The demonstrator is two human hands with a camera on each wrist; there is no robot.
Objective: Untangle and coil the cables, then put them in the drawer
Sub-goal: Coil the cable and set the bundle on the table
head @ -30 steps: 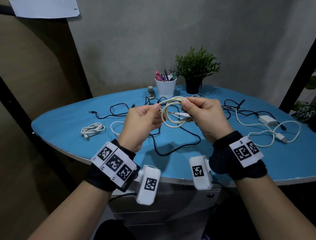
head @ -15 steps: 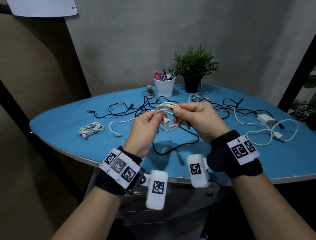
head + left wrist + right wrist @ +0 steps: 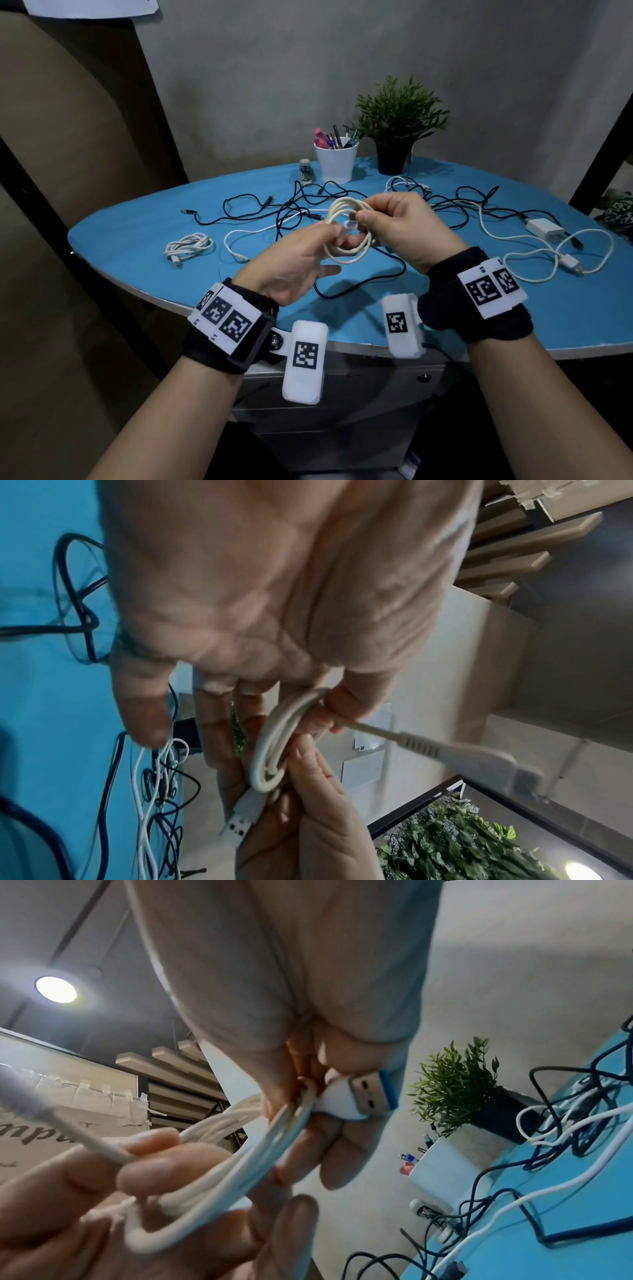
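Above the near middle of the blue table (image 3: pixel 137 240), both hands work one cream cable coil (image 3: pixel 349 236). The right hand (image 3: pixel 404 229) pinches the loops and the USB plug (image 3: pixel 359 1099) together; the left hand (image 3: pixel 294 263) pinches the cable's loose end (small connector sticking out). A bundled white cable (image 3: pixel 188 246) lies left, tangled black cables (image 3: pixel 260 212) farther back

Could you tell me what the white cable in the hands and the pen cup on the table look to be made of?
White cable: looks like matte rubbery plastic, bending into smooth loops; its plug shows a metal shell. Pen cup: smooth white, plastic or glazed ceramic; cannot tell.
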